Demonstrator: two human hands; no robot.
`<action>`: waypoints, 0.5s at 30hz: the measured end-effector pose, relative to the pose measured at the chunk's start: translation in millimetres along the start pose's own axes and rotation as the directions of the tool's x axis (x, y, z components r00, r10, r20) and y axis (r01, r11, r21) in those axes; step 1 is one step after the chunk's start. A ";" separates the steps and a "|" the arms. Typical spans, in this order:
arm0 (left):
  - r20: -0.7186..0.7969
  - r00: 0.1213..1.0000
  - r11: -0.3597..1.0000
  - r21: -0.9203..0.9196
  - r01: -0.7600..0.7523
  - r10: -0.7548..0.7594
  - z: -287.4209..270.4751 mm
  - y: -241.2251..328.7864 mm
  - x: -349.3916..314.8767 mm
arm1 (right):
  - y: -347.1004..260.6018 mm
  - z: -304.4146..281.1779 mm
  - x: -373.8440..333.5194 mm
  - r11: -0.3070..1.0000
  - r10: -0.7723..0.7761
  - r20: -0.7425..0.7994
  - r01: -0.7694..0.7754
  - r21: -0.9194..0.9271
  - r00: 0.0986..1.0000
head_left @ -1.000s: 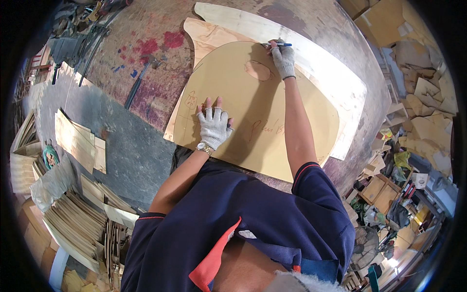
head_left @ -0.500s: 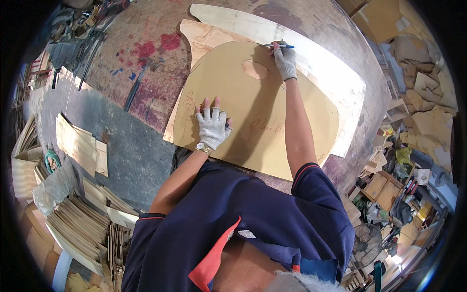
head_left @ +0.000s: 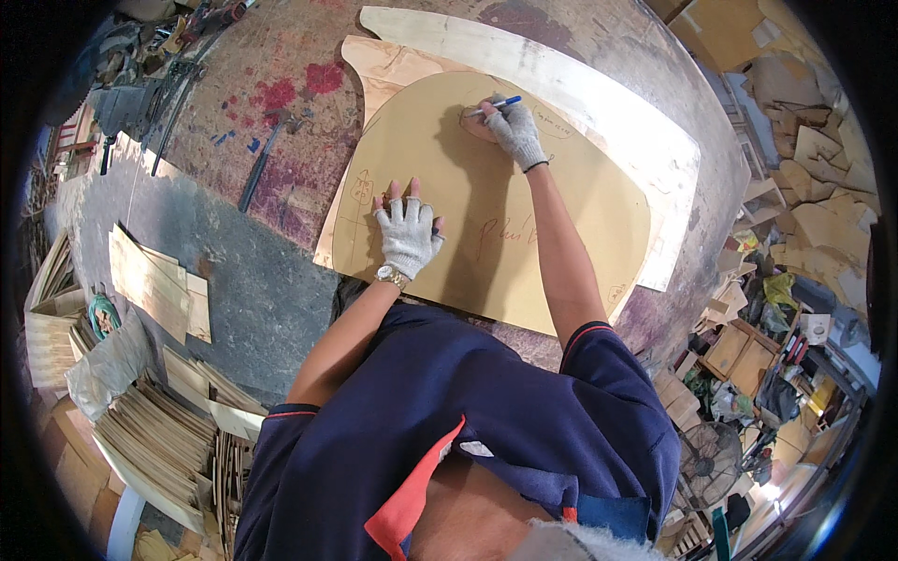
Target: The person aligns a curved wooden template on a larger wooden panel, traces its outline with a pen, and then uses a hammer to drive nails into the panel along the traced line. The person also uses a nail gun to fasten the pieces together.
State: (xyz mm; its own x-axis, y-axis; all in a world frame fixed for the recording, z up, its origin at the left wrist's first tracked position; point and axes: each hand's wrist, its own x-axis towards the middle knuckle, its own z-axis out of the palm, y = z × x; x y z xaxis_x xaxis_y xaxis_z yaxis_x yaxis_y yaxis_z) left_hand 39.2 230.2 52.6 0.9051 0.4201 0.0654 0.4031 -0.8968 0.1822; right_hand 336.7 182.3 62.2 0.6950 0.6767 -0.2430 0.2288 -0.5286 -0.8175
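A tan rounded template board (head_left: 440,224) with handwriting on it lies over a pale plywood sheet (head_left: 388,70). My left hand (head_left: 408,234), in a fingerless knit glove, rests flat on the template's left part with its fingers spread. In my right hand (head_left: 514,133), gloved the same way, is a blue and white pen (head_left: 499,105). That hand is at the oval cutout (head_left: 475,120) near the template's far edge, and the pen's tip is at the cutout's rim. The fingers partly cover the opening.
Beyond the template a long curved whitish board (head_left: 561,79) lies on the stained worktable (head_left: 271,178). A hammer (head_left: 262,164) lies to the left. Thin wood pieces (head_left: 159,280) and stacked panels (head_left: 154,439) are at lower left. A fan (head_left: 711,463) stands among clutter at right.
My right hand with the pen has moved left and nearer, from the template's far edge to the oval cutout. My left hand stays in nearly the same place.
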 end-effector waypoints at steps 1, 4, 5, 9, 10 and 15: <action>0.000 1.000 1.000 0.012 0.000 0.000 0.6 -0.2 0.0 | -3.2 0.7 -1.7 0.999 -0.012 0.013 0.013 -0.043 1.000; -0.015 1.000 1.000 0.008 -0.003 0.003 1.7 -0.7 0.5 | -7.9 0.6 -0.5 0.997 -0.050 0.017 0.051 -0.062 0.999; -0.019 1.000 1.000 0.003 -0.004 0.004 1.8 -0.8 0.5 | -7.6 1.3 0.8 0.998 -0.056 0.028 0.057 -0.038 0.998; -0.018 1.000 1.000 0.006 -0.003 0.003 1.0 -0.4 -0.1 | -3.3 6.2 9.9 0.987 -0.131 -0.003 0.131 -0.091 0.991; -0.023 1.000 1.000 0.021 -0.007 0.007 -0.3 0.3 -2.1 | -1.7 6.9 9.2 0.987 -0.146 -0.027 0.143 -0.080 0.989; 0.015 1.000 1.000 0.001 0.001 -0.001 -3.3 2.3 -8.1 | 4.1 3.1 -1.3 0.986 -0.113 -0.081 0.102 -0.133 0.990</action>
State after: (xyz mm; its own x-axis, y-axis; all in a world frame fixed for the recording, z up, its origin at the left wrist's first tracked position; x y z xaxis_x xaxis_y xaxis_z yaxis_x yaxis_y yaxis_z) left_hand 32.4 225.1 55.8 0.9065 0.4192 0.0508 0.4044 -0.8964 0.1814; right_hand 334.6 180.8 57.5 0.7175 0.6885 -0.1056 0.3873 -0.5203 -0.7611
